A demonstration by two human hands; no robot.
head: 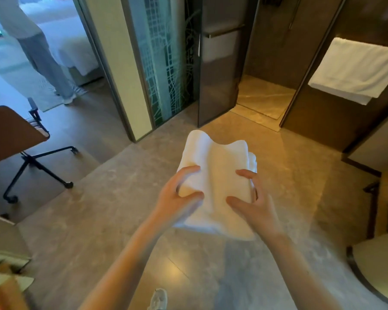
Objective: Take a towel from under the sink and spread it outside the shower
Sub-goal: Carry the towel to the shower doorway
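A folded white towel is held in the air over the tiled floor, in the middle of the view. My left hand grips its left edge, thumb on top and fingers curled round the fold. My right hand grips the right edge the same way. The towel's near end hangs down between my wrists. Ahead, the shower stands with its dark glass door swung open, and its pale floor shows beyond the threshold.
A second white towel hangs on a rail at the right. A counter edge curves in at lower right. A brown wheeled chair stands at the left. A person stands in the bedroom doorway, far left.
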